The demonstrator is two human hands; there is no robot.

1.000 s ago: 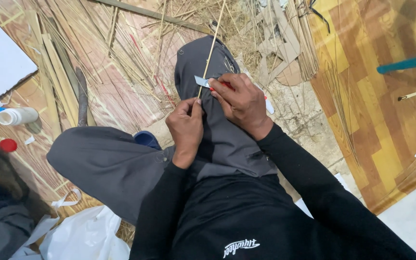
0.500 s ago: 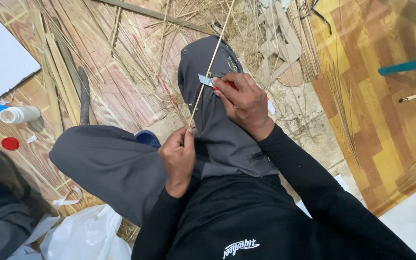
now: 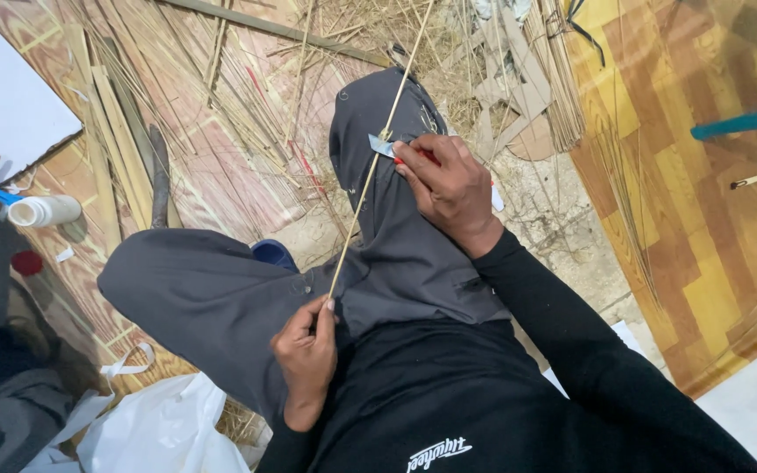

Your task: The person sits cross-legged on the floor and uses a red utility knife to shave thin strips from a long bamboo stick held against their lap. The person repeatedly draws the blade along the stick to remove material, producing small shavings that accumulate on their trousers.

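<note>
Seated person's grey-trousered lap, straw-strewn patterned floor | thin bamboo strip slants across the raised knee | right hand, fingers clenched, presses a small blade against the strip | left hand pinches the strip's lower end | judgement: keep the strip taut, the blade shallow and angled away from the body.

A floor-level craft workshop for reed or straw work. Split reeds and loose straw litter the floor from ten to twelve o'clock, cut scraps lie at one, a glue bottle sits at nine, over patterned vinyl flooring at three.
</note>
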